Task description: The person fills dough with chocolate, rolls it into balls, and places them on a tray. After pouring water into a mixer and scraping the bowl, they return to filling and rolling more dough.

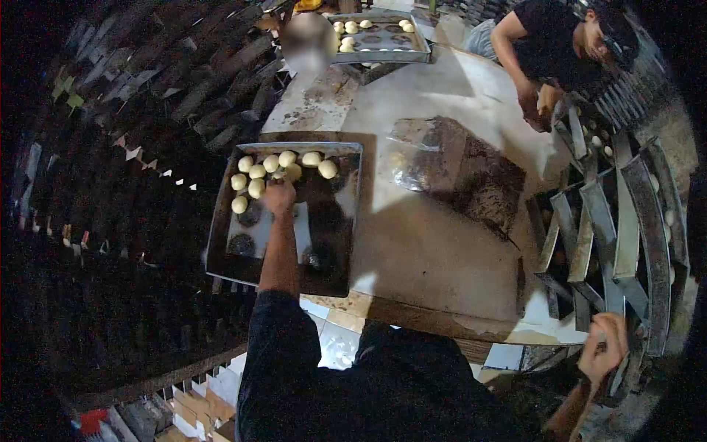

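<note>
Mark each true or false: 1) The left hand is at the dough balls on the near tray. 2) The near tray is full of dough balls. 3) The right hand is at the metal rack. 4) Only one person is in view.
1) True: the left hand is among the dough balls.
2) False: the near tray holds balls only at its far end.
3) True: the right hand is at the metal rack.
4) False: a co-worker leans at the table.

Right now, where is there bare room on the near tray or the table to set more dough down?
On the near tray, the front half nearest you is bare; dough balls crowd its far edge, where the left hand sits. The table is bare between the tray and the metal racks, below the plastic sheet. The right hand is at the racks, which are crowded.
</note>
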Action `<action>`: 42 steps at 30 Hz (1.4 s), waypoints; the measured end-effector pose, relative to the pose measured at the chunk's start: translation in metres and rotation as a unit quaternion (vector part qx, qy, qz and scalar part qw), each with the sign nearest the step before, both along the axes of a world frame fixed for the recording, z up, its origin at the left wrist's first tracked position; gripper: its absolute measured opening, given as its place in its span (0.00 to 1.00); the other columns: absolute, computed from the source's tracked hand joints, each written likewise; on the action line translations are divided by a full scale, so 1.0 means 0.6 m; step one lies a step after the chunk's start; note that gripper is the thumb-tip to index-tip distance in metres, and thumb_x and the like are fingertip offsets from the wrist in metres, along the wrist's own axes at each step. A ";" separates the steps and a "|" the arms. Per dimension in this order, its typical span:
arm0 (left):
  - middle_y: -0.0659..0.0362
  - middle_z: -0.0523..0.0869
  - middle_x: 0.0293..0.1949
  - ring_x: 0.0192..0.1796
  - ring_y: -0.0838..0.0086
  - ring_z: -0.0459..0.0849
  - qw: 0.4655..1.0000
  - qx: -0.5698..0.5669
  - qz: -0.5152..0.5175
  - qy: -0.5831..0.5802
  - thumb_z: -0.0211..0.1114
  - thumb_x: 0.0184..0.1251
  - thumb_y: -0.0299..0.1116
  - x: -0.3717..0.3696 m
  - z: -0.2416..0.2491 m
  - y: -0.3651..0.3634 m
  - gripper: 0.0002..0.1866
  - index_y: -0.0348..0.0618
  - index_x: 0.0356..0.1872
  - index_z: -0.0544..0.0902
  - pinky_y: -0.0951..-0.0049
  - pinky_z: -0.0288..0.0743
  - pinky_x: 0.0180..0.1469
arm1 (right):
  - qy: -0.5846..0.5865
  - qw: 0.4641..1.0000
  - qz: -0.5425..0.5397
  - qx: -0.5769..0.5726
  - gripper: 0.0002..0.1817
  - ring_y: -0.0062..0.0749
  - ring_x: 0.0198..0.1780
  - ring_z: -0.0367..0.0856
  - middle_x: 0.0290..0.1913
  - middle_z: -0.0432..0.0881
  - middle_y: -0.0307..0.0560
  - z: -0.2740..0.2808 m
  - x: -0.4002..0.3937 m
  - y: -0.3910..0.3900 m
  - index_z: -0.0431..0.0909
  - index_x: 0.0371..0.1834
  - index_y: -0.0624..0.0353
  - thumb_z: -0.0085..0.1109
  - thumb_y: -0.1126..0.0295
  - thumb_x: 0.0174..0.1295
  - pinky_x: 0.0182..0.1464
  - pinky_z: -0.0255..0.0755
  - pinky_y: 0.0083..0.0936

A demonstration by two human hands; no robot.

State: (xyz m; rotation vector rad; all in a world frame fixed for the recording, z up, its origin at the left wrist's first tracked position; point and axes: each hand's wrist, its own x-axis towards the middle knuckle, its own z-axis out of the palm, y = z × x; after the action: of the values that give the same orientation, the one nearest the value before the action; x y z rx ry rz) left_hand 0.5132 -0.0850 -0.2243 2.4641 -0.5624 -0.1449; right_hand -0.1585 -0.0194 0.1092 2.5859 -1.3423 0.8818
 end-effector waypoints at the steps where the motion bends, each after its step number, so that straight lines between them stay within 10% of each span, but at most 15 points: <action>1: 0.41 0.84 0.44 0.47 0.46 0.83 0.992 -0.106 -0.051 -0.050 0.64 0.63 0.47 -0.059 0.038 0.002 0.25 0.33 0.50 0.78 0.56 0.77 0.50 | -0.022 0.998 0.023 0.046 0.05 0.48 0.34 0.79 0.32 0.79 0.55 -0.015 0.001 -0.005 0.78 0.34 0.67 0.56 0.79 0.55 0.39 0.73 0.35; 5: 0.45 0.81 0.41 0.47 0.55 0.83 0.880 -0.404 -0.250 0.009 0.64 0.63 0.28 -0.339 0.199 0.031 0.28 0.32 0.62 0.64 0.62 0.77 0.51 | -0.191 0.966 0.097 0.147 0.13 0.36 0.36 0.81 0.32 0.81 0.50 -0.148 0.090 -0.053 0.83 0.40 0.65 0.58 0.65 0.62 0.42 0.74 0.31; 9: 0.47 0.77 0.53 0.56 0.61 0.77 0.790 -0.291 -0.498 0.207 0.65 0.62 0.25 -0.599 0.337 0.102 0.42 0.36 0.73 0.49 0.63 0.67 0.65 | -0.287 0.870 0.146 0.374 0.21 0.33 0.40 0.83 0.42 0.83 0.51 -0.219 0.171 -0.076 0.79 0.56 0.62 0.61 0.62 0.64 0.46 0.77 0.30; 11: 0.47 0.77 0.53 0.59 0.60 0.75 0.730 -0.310 -0.602 0.099 0.67 0.61 0.28 -0.688 0.356 0.109 0.46 0.37 0.75 0.46 0.62 0.67 0.66 | -0.384 0.795 0.152 0.443 0.22 0.40 0.50 0.82 0.47 0.82 0.54 -0.185 0.155 -0.067 0.78 0.58 0.62 0.64 0.70 0.58 0.54 0.74 0.33; 12: 0.48 0.77 0.52 0.58 0.62 0.75 0.744 -0.330 -0.567 0.127 0.67 0.61 0.29 -0.719 0.375 0.118 0.44 0.36 0.74 0.50 0.64 0.68 0.64 | -0.432 0.750 0.156 0.475 0.24 0.43 0.54 0.81 0.50 0.81 0.55 -0.175 0.138 -0.068 0.78 0.58 0.62 0.66 0.74 0.55 0.57 0.73 0.34; 15: 0.52 0.77 0.48 0.51 0.67 0.76 0.770 -0.365 -0.488 0.191 0.69 0.61 0.31 -0.781 0.399 0.139 0.37 0.34 0.70 0.61 0.69 0.71 0.57 | -0.337 0.878 0.301 0.157 0.27 0.46 0.60 0.77 0.55 0.79 0.59 -0.186 0.078 -0.086 0.77 0.59 0.63 0.69 0.77 0.51 0.61 0.71 0.36; 22: 0.57 0.75 0.37 0.40 0.74 0.71 0.808 -0.421 -0.403 0.090 0.65 0.66 0.34 -0.870 0.378 0.210 0.17 0.34 0.52 0.83 0.76 0.67 0.40 | -0.438 0.836 0.254 0.212 0.14 0.40 0.50 0.84 0.45 0.83 0.57 -0.153 0.052 0.002 0.80 0.51 0.68 0.57 0.73 0.64 0.49 0.76 0.25; 26: 0.40 0.59 0.67 0.67 0.56 0.65 0.727 -0.427 -0.477 0.248 0.59 0.67 0.55 -0.859 0.371 0.237 0.51 0.27 0.73 0.43 0.62 0.66 0.63 | -0.509 0.820 0.210 0.159 0.08 0.32 0.32 0.84 0.32 0.84 0.49 -0.167 0.102 0.049 0.78 0.39 0.68 0.54 0.73 0.66 0.36 0.75 0.25; 31: 0.54 0.86 0.37 0.39 0.74 0.83 0.838 -0.311 -0.369 0.253 0.59 0.73 0.33 -0.751 0.380 0.316 0.15 0.29 0.50 0.80 0.74 0.75 0.45 | -0.399 0.850 0.211 0.270 0.18 0.31 0.31 0.78 0.26 0.78 0.44 -0.217 0.228 0.061 0.80 0.36 0.61 0.46 0.58 0.73 0.35 0.71 0.28; 35: 0.59 0.85 0.43 0.44 0.79 0.81 0.696 -0.403 -0.113 0.583 0.60 0.72 0.32 -0.649 0.347 0.377 0.12 0.35 0.50 0.82 0.76 0.74 0.46 | -0.343 0.889 0.220 0.208 0.21 0.44 0.43 0.69 0.40 0.72 0.53 -0.248 0.322 0.091 0.78 0.43 0.61 0.38 0.56 0.74 0.49 0.64 0.38; 37: 0.59 0.84 0.44 0.43 0.78 0.81 0.762 -0.306 -0.183 0.540 0.59 0.73 0.32 -0.632 0.299 0.395 0.12 0.35 0.49 0.81 0.76 0.75 0.45 | -0.363 0.888 0.218 0.177 0.23 0.43 0.44 0.71 0.43 0.71 0.53 -0.275 0.351 0.106 0.79 0.42 0.61 0.36 0.55 0.74 0.49 0.65 0.37; 42: 0.51 0.83 0.51 0.55 0.65 0.83 0.514 -0.308 -0.210 0.772 0.57 0.73 0.43 -0.592 0.234 0.369 0.26 0.31 0.60 0.69 0.72 0.84 0.52 | -0.347 0.845 0.180 0.364 0.23 0.43 0.43 0.75 0.38 0.75 0.52 -0.303 0.298 0.077 0.80 0.39 0.61 0.40 0.54 0.72 0.50 0.67 0.34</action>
State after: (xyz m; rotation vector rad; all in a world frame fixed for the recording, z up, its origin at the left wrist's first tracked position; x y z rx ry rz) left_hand 0.1583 0.1364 -0.0836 0.6934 -0.2069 -1.7284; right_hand 0.0201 0.0266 -0.0727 3.3418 -1.6025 1.8135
